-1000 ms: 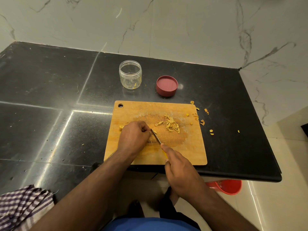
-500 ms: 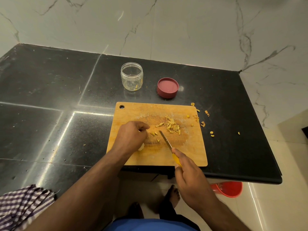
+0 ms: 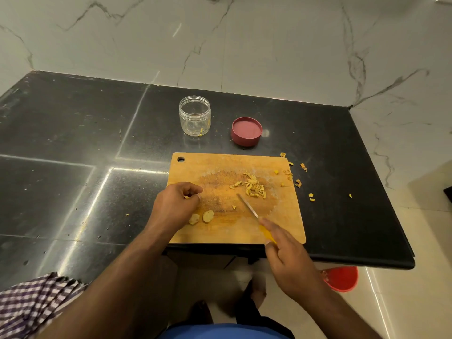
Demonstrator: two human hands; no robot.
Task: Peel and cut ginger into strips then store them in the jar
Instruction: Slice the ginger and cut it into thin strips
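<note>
- Jar: clear, uncapped, upright on the black counter at 11 o'clock from the cutting board; a few yellow ginger bits lie at its bottom.
- Lid: red, just beside the jar at its 3 o'clock.
- Ginger strips: piled on the board's upper right.
- Ginger slices: two, at the board's 8 o'clock.
- Left hand: fingers curled on the board; contents cannot be told.
- Right hand: grips the yellow-handled knife, blade pointing to 11 o'clock.
</note>
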